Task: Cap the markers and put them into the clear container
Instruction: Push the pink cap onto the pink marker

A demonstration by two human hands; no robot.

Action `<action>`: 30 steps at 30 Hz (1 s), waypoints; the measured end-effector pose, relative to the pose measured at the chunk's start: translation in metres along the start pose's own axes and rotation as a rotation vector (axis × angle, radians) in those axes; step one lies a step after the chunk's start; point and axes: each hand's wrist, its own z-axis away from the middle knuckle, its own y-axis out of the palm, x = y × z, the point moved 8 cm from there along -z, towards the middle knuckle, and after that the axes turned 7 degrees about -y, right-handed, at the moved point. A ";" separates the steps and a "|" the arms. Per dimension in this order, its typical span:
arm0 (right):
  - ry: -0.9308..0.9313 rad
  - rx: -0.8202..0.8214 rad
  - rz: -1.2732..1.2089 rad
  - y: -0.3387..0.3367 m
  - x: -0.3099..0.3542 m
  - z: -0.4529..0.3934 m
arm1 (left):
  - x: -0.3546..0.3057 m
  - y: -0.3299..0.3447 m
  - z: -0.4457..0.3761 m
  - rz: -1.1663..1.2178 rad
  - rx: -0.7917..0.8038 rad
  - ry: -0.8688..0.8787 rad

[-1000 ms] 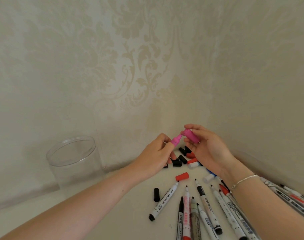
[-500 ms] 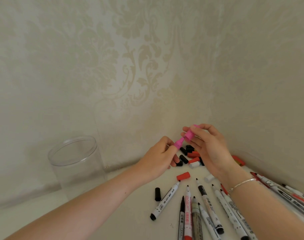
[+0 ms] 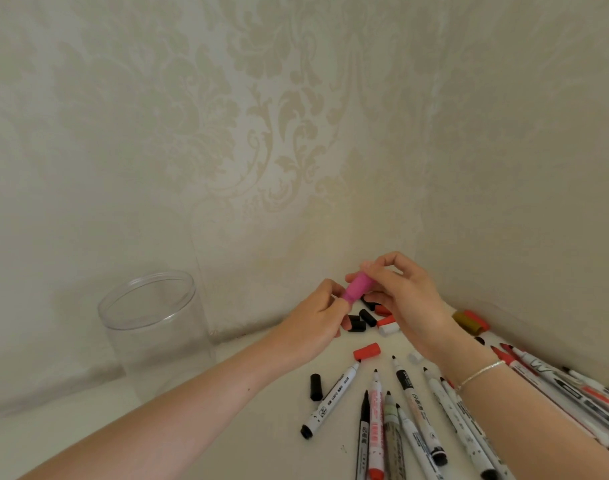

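Behind your workspace, cream damask wallpaper (image 3: 261,133) covers both walls, meeting in a corner at the far right. You've got a pale white tabletop (image 3: 88,427) underneath, and a thin silver bracelet (image 3: 480,374) circles your wrist.

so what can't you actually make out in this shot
- Pink marker, head view: its body is hidden inside the left hand; the right hand covers the cap's far end, so whether it is fully seated is unclear.
- Clear container: the base blends into the pale tabletop.
- Markers near the bottom and right edges: cut off by the frame.
- Print on the barrels: too small to read.
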 end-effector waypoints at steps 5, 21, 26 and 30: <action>-0.049 -0.012 0.131 -0.005 0.006 -0.003 | -0.002 0.006 0.000 -0.071 0.025 0.040; -0.182 0.084 0.289 0.011 0.016 -0.010 | -0.006 0.002 -0.004 0.165 -0.030 -0.006; -0.193 0.144 0.311 0.027 0.010 -0.007 | 0.003 -0.002 -0.010 0.225 -0.009 -0.110; -0.033 0.259 0.196 0.039 -0.006 -0.008 | 0.016 -0.004 -0.013 0.350 0.013 -0.199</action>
